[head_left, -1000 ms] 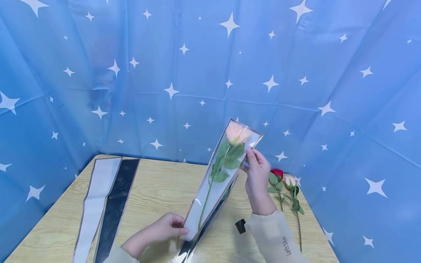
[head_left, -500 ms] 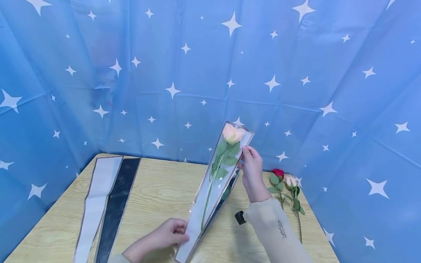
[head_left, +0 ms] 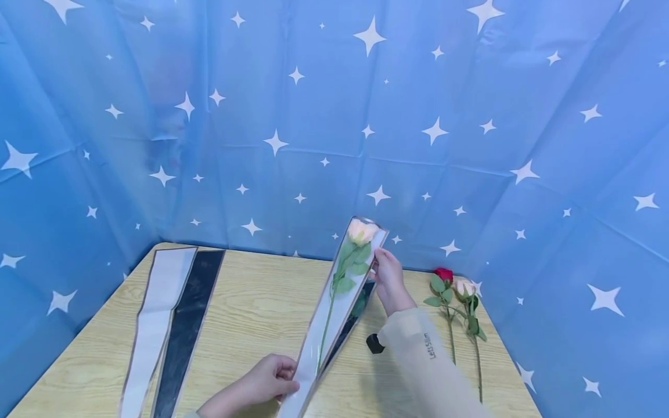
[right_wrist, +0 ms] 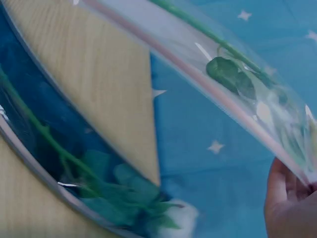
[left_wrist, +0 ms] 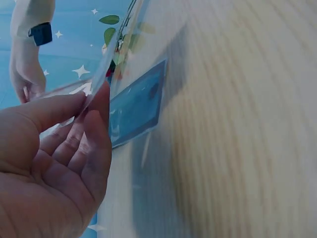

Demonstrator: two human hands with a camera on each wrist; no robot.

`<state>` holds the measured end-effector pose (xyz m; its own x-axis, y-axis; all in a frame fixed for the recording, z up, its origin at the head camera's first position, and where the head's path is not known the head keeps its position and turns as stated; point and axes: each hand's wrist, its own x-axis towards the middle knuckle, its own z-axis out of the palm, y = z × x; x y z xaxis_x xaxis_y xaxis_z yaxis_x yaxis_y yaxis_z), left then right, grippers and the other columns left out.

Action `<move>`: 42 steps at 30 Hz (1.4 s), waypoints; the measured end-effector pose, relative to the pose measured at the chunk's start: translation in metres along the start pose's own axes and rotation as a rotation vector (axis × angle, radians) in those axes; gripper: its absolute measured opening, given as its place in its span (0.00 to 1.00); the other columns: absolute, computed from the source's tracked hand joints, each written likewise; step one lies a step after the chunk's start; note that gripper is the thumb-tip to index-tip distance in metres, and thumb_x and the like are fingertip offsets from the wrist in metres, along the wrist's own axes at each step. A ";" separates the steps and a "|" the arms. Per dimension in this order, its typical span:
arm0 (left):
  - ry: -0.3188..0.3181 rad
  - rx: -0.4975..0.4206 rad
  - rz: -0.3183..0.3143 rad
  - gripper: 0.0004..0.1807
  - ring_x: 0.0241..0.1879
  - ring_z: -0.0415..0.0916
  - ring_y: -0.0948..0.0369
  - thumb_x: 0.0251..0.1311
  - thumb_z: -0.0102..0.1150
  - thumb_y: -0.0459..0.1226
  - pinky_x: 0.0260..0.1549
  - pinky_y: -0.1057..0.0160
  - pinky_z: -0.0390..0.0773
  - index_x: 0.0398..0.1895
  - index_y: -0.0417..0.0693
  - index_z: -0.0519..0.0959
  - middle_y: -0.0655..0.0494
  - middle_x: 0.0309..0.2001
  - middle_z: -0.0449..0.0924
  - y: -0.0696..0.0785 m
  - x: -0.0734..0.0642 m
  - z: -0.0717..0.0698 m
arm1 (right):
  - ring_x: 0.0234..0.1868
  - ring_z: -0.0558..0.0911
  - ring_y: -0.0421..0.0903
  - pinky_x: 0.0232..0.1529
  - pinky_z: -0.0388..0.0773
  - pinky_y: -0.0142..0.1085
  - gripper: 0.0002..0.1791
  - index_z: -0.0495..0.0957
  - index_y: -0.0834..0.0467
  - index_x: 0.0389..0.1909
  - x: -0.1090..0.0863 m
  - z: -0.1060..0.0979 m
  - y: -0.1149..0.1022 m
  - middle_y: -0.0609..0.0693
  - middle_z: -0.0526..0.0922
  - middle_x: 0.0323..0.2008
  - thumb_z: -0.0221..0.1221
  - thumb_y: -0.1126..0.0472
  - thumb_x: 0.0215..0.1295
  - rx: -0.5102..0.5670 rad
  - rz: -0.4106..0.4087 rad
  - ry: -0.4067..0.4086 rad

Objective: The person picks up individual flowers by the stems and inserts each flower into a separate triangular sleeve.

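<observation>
A pale pink rose [head_left: 360,232] with green leaves lies inside a long, clear-fronted white flower sleeve [head_left: 309,348], tilted up over the table. Low on its left edge, my left hand [head_left: 266,380] pinches the sleeve between thumb and fingers, close up in the left wrist view. My right hand [head_left: 389,280] grips the upper right edge, just below the bloom. Partly hidden behind it is a dark sleeve [head_left: 362,302], which in the right wrist view holds a white rose [right_wrist: 179,218] with green leaves. The lower tip of the white sleeve runs out of the head view.
An unfilled white sleeve [head_left: 157,290] and a black sleeve [head_left: 190,325] lie side by side on the table [head_left: 251,302] at the left. A red rose [head_left: 444,275] and a pale pink rose [head_left: 464,287] lie at the right. A starred blue curtain [head_left: 313,116] stands behind.
The white sleeve with its rose has come down and a little left, its lower end nearing the front of the view. Both hands keep hold, the right one lowering with it.
</observation>
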<state>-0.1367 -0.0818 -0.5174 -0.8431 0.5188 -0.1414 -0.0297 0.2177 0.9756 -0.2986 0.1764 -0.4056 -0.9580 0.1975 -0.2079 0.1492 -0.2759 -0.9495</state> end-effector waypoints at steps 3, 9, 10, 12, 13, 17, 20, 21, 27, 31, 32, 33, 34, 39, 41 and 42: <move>0.019 0.004 -0.033 0.06 0.19 0.68 0.66 0.53 0.62 0.29 0.18 0.74 0.70 0.35 0.40 0.80 0.60 0.21 0.74 -0.002 0.000 0.004 | 0.33 0.79 0.35 0.34 0.76 0.27 0.15 0.70 0.60 0.55 0.006 -0.003 0.013 0.43 0.79 0.35 0.45 0.58 0.74 -0.004 0.032 0.014; 0.033 0.032 -0.088 0.07 0.21 0.66 0.65 0.52 0.63 0.29 0.19 0.73 0.68 0.35 0.40 0.81 0.60 0.21 0.72 -0.006 -0.001 0.007 | 0.37 0.80 0.38 0.39 0.77 0.29 0.19 0.64 0.62 0.63 0.014 -0.007 0.039 0.49 0.78 0.43 0.44 0.61 0.74 -0.008 0.062 -0.007; 0.030 0.031 -0.101 0.07 0.21 0.66 0.65 0.52 0.63 0.30 0.20 0.73 0.67 0.35 0.41 0.81 0.60 0.21 0.72 -0.007 -0.002 0.007 | 0.37 0.80 0.38 0.39 0.77 0.29 0.20 0.63 0.63 0.64 0.015 -0.007 0.044 0.50 0.79 0.43 0.44 0.62 0.74 -0.007 0.062 -0.015; 0.023 0.021 -0.133 0.07 0.21 0.67 0.65 0.52 0.63 0.30 0.20 0.73 0.68 0.36 0.41 0.81 0.60 0.21 0.72 -0.009 -0.003 0.008 | 0.36 0.80 0.38 0.38 0.77 0.30 0.22 0.60 0.63 0.65 0.016 -0.006 0.053 0.51 0.79 0.41 0.44 0.64 0.73 -0.008 0.064 -0.028; 0.018 0.012 -0.143 0.08 0.21 0.67 0.65 0.52 0.63 0.29 0.20 0.73 0.68 0.37 0.41 0.81 0.60 0.22 0.72 -0.010 -0.004 0.008 | 0.35 0.80 0.38 0.38 0.77 0.30 0.22 0.59 0.63 0.66 0.016 -0.005 0.058 0.51 0.79 0.41 0.45 0.65 0.72 -0.016 0.064 -0.032; 0.011 -0.007 -0.143 0.10 0.22 0.70 0.66 0.52 0.63 0.29 0.22 0.73 0.71 0.39 0.38 0.80 0.59 0.23 0.74 -0.015 -0.006 0.011 | 0.33 0.78 0.39 0.37 0.75 0.31 0.24 0.59 0.62 0.65 0.016 0.001 0.078 0.53 0.78 0.40 0.48 0.67 0.69 -0.075 0.047 -0.009; 0.004 -0.014 -0.107 0.10 0.24 0.71 0.65 0.52 0.63 0.28 0.24 0.74 0.72 0.39 0.36 0.80 0.60 0.24 0.75 -0.016 -0.007 0.013 | 0.31 0.78 0.40 0.33 0.75 0.31 0.23 0.63 0.64 0.61 0.017 0.005 0.091 0.57 0.78 0.43 0.50 0.70 0.65 -0.143 -0.012 0.056; -0.001 -0.019 -0.102 0.09 0.24 0.71 0.66 0.52 0.63 0.28 0.24 0.74 0.72 0.38 0.36 0.80 0.60 0.23 0.75 -0.016 -0.007 0.014 | 0.30 0.77 0.40 0.32 0.74 0.30 0.23 0.64 0.65 0.60 0.017 0.006 0.096 0.59 0.78 0.43 0.50 0.71 0.64 -0.167 -0.032 0.083; -0.024 -0.057 -0.124 0.05 0.20 0.67 0.67 0.53 0.62 0.28 0.21 0.74 0.69 0.34 0.40 0.81 0.61 0.21 0.72 -0.015 -0.008 0.018 | 0.35 0.77 0.43 0.29 0.72 0.29 0.20 0.67 0.66 0.56 0.020 0.015 0.112 0.61 0.79 0.42 0.53 0.73 0.62 -0.262 -0.090 0.177; 0.005 -0.014 -0.100 0.05 0.23 0.69 0.66 0.52 0.63 0.28 0.23 0.73 0.71 0.34 0.39 0.81 0.61 0.22 0.73 -0.016 -0.007 0.018 | 0.40 0.77 0.49 0.32 0.73 0.31 0.19 0.67 0.66 0.54 0.020 0.016 0.118 0.62 0.78 0.42 0.53 0.75 0.60 -0.344 -0.148 0.188; 0.013 0.001 -0.087 0.06 0.24 0.70 0.65 0.51 0.64 0.28 0.24 0.73 0.71 0.34 0.39 0.81 0.61 0.22 0.73 -0.017 -0.006 0.017 | 0.40 0.77 0.51 0.33 0.73 0.33 0.18 0.70 0.67 0.52 0.021 0.016 0.119 0.62 0.79 0.41 0.53 0.75 0.60 -0.393 -0.178 0.187; 0.023 0.022 -0.075 0.06 0.25 0.70 0.65 0.51 0.64 0.28 0.25 0.73 0.71 0.34 0.39 0.82 0.61 0.22 0.74 -0.018 -0.005 0.017 | 0.42 0.78 0.52 0.35 0.74 0.34 0.17 0.72 0.67 0.51 0.021 0.015 0.120 0.62 0.80 0.41 0.53 0.75 0.59 -0.450 -0.212 0.184; 0.029 0.036 -0.068 0.06 0.25 0.70 0.65 0.51 0.64 0.29 0.25 0.73 0.71 0.34 0.39 0.82 0.61 0.22 0.74 -0.018 -0.005 0.016 | 0.42 0.78 0.53 0.37 0.75 0.36 0.16 0.75 0.67 0.49 0.021 0.014 0.121 0.62 0.81 0.42 0.54 0.75 0.58 -0.518 -0.252 0.178; 0.066 0.109 -0.039 0.06 0.24 0.70 0.66 0.51 0.65 0.30 0.24 0.73 0.70 0.33 0.39 0.82 0.61 0.22 0.74 -0.020 -0.003 0.012 | 0.51 0.78 0.57 0.50 0.75 0.46 0.14 0.80 0.64 0.48 0.022 0.008 0.123 0.62 0.81 0.49 0.53 0.71 0.64 -0.894 -0.439 0.083; 0.082 0.103 -0.055 0.06 0.25 0.71 0.66 0.50 0.65 0.30 0.24 0.72 0.72 0.33 0.39 0.82 0.60 0.23 0.75 -0.020 -0.003 0.011 | 0.55 0.75 0.59 0.54 0.71 0.50 0.16 0.77 0.63 0.54 0.021 0.007 0.122 0.62 0.77 0.55 0.52 0.67 0.67 -1.026 -0.468 0.029; 0.090 0.095 -0.066 0.06 0.25 0.71 0.65 0.50 0.66 0.31 0.24 0.72 0.73 0.32 0.40 0.81 0.60 0.23 0.75 -0.020 -0.003 0.010 | 0.57 0.73 0.60 0.56 0.69 0.52 0.18 0.75 0.62 0.57 0.020 0.007 0.122 0.61 0.75 0.57 0.52 0.65 0.68 -1.088 -0.473 0.006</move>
<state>-0.1279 -0.0792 -0.5378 -0.8857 0.4257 -0.1852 -0.0397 0.3282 0.9438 -0.3019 0.1401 -0.5237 -0.9731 0.0705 0.2193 -0.0867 0.7697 -0.6325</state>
